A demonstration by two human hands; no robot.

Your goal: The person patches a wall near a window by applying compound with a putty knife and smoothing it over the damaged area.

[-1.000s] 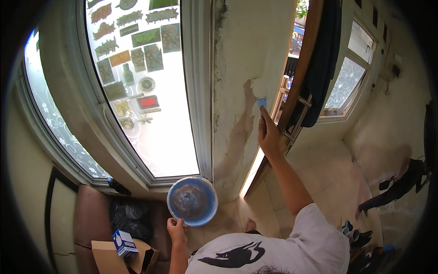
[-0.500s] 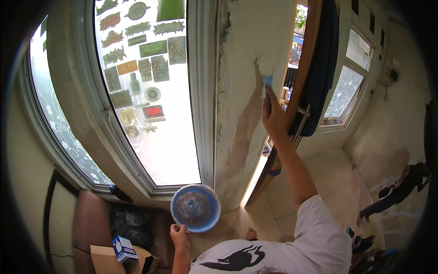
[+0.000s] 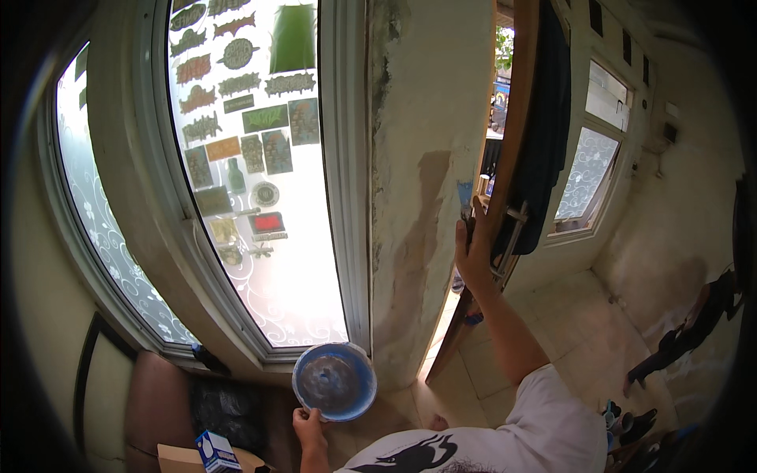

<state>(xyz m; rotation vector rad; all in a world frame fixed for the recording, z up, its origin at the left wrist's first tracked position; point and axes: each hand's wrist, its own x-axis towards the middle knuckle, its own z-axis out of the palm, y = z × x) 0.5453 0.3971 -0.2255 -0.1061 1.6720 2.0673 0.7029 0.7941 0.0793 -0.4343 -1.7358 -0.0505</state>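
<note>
My right hand [image 3: 475, 256] is raised to the narrow wall strip [image 3: 430, 102] beside the door opening. It grips a putty knife [image 3: 465, 191] with a bluish blade, held upright at the wall's right edge. A darker, uneven patch [image 3: 418, 244] runs down the wall left of the blade. Low in front of me, my left hand [image 3: 308, 426] pinches the near rim of a round blue basin [image 3: 363, 386]. Greyish smears coat the inside of the basin.
Left of the wall strip stands a tall window [image 3: 300, 299] covered with stickers. An open door [image 3: 512, 142] with dark cloth hanging on it is close to my right forearm. Below left are a brown sofa [image 3: 150, 402], a black plastic bag [image 3: 225, 410] and a small blue-and-white box [image 3: 217, 451].
My right hand and the putty knife have moved to the wall's right edge, and the blade now points more upright. The basin stays in my left hand. The view has shifted slightly upward.
</note>
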